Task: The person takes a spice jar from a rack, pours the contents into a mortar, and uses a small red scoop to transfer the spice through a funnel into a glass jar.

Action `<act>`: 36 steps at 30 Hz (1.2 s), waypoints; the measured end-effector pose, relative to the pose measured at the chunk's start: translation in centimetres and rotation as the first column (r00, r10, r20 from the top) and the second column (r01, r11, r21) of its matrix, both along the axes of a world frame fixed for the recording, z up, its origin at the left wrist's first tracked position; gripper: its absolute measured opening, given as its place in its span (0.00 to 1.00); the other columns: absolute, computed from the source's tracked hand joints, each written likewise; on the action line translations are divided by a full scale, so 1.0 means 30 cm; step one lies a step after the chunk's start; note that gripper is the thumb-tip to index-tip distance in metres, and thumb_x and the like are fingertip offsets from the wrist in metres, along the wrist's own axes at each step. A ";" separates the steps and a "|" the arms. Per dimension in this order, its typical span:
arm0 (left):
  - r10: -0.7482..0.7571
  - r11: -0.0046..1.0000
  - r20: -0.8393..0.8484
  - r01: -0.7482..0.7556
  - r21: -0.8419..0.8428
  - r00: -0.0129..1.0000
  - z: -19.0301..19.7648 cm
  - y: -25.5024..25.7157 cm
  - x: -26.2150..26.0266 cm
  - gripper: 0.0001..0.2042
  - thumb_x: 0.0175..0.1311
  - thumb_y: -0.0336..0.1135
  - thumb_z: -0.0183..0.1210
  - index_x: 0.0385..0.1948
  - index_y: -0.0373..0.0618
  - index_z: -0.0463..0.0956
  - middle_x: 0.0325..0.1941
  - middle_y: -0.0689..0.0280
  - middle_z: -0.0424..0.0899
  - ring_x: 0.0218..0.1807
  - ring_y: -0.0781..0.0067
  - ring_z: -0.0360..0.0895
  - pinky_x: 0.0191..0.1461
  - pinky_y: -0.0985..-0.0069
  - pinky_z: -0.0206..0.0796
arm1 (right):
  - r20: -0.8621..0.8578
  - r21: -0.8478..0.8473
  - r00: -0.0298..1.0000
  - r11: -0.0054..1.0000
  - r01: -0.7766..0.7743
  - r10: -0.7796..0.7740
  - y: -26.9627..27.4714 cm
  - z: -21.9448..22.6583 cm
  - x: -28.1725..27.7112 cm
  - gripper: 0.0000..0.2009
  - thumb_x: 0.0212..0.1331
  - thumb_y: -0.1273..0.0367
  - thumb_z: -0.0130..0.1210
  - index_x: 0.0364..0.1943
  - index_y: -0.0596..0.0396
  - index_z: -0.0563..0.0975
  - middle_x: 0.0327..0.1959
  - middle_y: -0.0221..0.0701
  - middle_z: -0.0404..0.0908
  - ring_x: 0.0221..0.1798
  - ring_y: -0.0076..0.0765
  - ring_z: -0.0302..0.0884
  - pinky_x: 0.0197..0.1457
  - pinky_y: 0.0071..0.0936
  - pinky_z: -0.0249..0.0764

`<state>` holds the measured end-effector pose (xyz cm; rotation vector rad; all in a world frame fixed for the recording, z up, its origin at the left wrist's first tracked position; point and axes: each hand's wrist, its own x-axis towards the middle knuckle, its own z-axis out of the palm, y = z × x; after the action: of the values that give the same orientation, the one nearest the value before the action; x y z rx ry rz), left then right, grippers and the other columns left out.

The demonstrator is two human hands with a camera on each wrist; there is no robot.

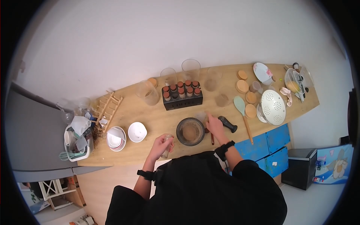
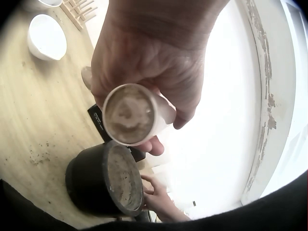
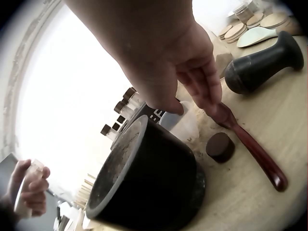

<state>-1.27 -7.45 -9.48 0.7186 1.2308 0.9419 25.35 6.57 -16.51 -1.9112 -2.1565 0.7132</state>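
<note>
My left hand [image 1: 163,143] grips a small clear spice bottle [image 2: 131,115], left of the mortar; brownish powder shows through its round end in the left wrist view. The black mortar [image 3: 161,178] stands before me, brown powder inside it. To its right my right hand [image 1: 214,125] reaches down, thumb and fingers apart. In the right wrist view the thumb tip is right at a translucent plastic cup [image 3: 186,126], while the fingertips overlap the end of a red-brown spoon [image 3: 255,154]. A dark round cap [image 3: 220,147] sits between mortar and spoon. The black pestle [image 3: 262,65] lies farther right.
Behind the mortar stands a black rack [image 1: 183,104] of capped spice bottles, with clear glass jars around it. White bowls [image 1: 137,132] are at left. A green spatula [image 1: 240,105], wooden lids [image 1: 242,86] and a white colander [image 1: 272,107] lie to the right.
</note>
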 end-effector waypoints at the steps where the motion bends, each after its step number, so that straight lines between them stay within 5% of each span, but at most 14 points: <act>1: 0.001 1.000 0.002 -0.001 -0.003 1.000 -0.005 0.003 0.014 0.07 0.65 0.33 0.52 0.38 0.40 0.69 0.23 0.64 0.77 0.19 0.75 0.75 0.23 0.80 0.67 | -0.077 0.092 0.992 0.991 -0.096 0.103 0.024 -0.027 -0.001 0.16 0.48 0.67 0.59 0.42 0.55 0.73 0.33 0.45 0.79 0.38 0.53 0.77 0.41 0.43 0.74; 4: 0.059 0.998 -0.033 -0.057 0.039 0.998 -0.004 0.015 0.031 0.08 0.65 0.33 0.52 0.39 0.39 0.70 0.21 0.65 0.76 0.18 0.76 0.74 0.23 0.80 0.67 | -0.124 0.166 0.970 0.968 -0.188 0.210 0.064 -0.042 0.005 0.14 0.47 0.67 0.61 0.39 0.56 0.75 0.33 0.44 0.79 0.38 0.52 0.77 0.40 0.40 0.75; 6: -0.055 0.995 -0.034 0.057 0.075 0.998 0.006 0.036 0.020 0.09 0.65 0.34 0.52 0.40 0.39 0.71 0.23 0.64 0.77 0.19 0.76 0.74 0.24 0.80 0.67 | -0.101 0.154 0.973 0.969 -0.193 0.209 0.085 -0.021 0.001 0.13 0.45 0.68 0.62 0.37 0.56 0.76 0.34 0.43 0.79 0.38 0.50 0.78 0.40 0.38 0.75; 8: -0.089 0.993 -0.003 0.089 0.071 0.996 0.013 0.066 0.026 0.08 0.64 0.33 0.53 0.40 0.40 0.71 0.25 0.65 0.77 0.20 0.78 0.74 0.26 0.81 0.68 | -0.387 0.255 0.892 0.957 -0.142 0.236 0.043 0.114 0.003 0.14 0.43 0.70 0.65 0.35 0.57 0.77 0.39 0.41 0.79 0.36 0.44 0.79 0.38 0.31 0.76; 13: -0.176 0.973 -0.021 0.177 0.146 0.984 0.014 0.125 0.079 0.10 0.61 0.30 0.56 0.43 0.42 0.72 0.31 0.66 0.79 0.28 0.82 0.74 0.33 0.82 0.69 | -0.599 0.304 0.719 0.931 -0.203 0.352 -0.119 0.383 -0.080 0.17 0.40 0.70 0.69 0.36 0.57 0.77 0.46 0.37 0.78 0.35 0.33 0.78 0.39 0.25 0.75; 14: -0.173 0.951 -0.135 0.200 0.234 0.976 0.031 0.135 0.090 0.10 0.60 0.31 0.57 0.43 0.42 0.72 0.33 0.67 0.79 0.32 0.81 0.75 0.37 0.81 0.69 | -0.659 0.285 0.663 0.934 -0.216 0.354 -0.150 0.402 -0.095 0.18 0.39 0.69 0.70 0.36 0.58 0.76 0.47 0.36 0.78 0.36 0.30 0.78 0.40 0.24 0.75; 18: -0.128 0.841 -0.298 0.263 0.473 0.946 0.047 0.139 0.101 0.13 0.58 0.31 0.60 0.44 0.41 0.73 0.36 0.69 0.80 0.39 0.77 0.75 0.43 0.79 0.67 | -0.624 0.246 0.695 0.934 -0.259 0.357 -0.215 0.445 -0.121 0.18 0.40 0.70 0.70 0.37 0.58 0.76 0.49 0.36 0.77 0.38 0.30 0.78 0.42 0.25 0.75; 22: -0.223 0.856 -0.252 0.313 0.411 0.942 0.027 0.119 0.077 0.14 0.55 0.31 0.60 0.43 0.44 0.73 0.36 0.65 0.80 0.38 0.75 0.76 0.42 0.78 0.67 | -0.606 0.234 0.712 0.935 -0.268 0.356 -0.263 0.434 -0.137 0.21 0.38 0.69 0.71 0.38 0.58 0.75 0.50 0.36 0.76 0.42 0.30 0.78 0.43 0.24 0.75; 24: -0.257 0.810 -0.435 0.438 0.391 0.863 -0.009 0.110 0.048 0.16 0.51 0.31 0.61 0.43 0.47 0.73 0.34 0.62 0.80 0.36 0.70 0.77 0.41 0.76 0.67 | -0.607 0.238 0.713 0.936 -0.258 0.351 -0.285 0.440 -0.155 0.21 0.38 0.69 0.71 0.38 0.59 0.75 0.50 0.37 0.76 0.43 0.29 0.77 0.43 0.24 0.74; 30: -0.270 0.779 -0.336 0.410 0.475 0.902 -0.003 0.064 -0.009 0.17 0.50 0.38 0.58 0.44 0.49 0.73 0.29 0.61 0.78 0.33 0.66 0.76 0.39 0.72 0.66 | -0.640 -0.109 0.758 0.962 -0.252 0.126 -0.343 0.434 -0.201 0.25 0.39 0.68 0.70 0.43 0.56 0.71 0.46 0.37 0.76 0.46 0.31 0.78 0.44 0.26 0.74; 33: -0.296 0.830 -0.394 0.438 0.345 0.870 -0.059 0.035 -0.027 0.17 0.52 0.41 0.56 0.44 0.50 0.75 0.26 0.61 0.77 0.29 0.67 0.74 0.35 0.73 0.65 | -0.690 -0.088 0.721 0.981 -0.173 0.065 -0.365 0.425 -0.228 0.30 0.40 0.63 0.70 0.48 0.55 0.69 0.45 0.39 0.77 0.40 0.37 0.79 0.44 0.30 0.75; 36: -0.342 0.847 -0.443 0.476 0.236 0.829 -0.083 0.028 -0.019 0.16 0.53 0.42 0.57 0.43 0.51 0.77 0.23 0.62 0.75 0.25 0.70 0.71 0.32 0.74 0.63 | -0.554 -0.056 0.802 0.951 -0.305 0.224 -0.374 0.433 -0.225 0.37 0.42 0.64 0.67 0.60 0.53 0.63 0.48 0.39 0.76 0.47 0.38 0.78 0.46 0.29 0.75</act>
<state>-1.84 -6.62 -11.96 1.4451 1.1844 0.6611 18.60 -4.64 -3.53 -1.2382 -2.0422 1.3127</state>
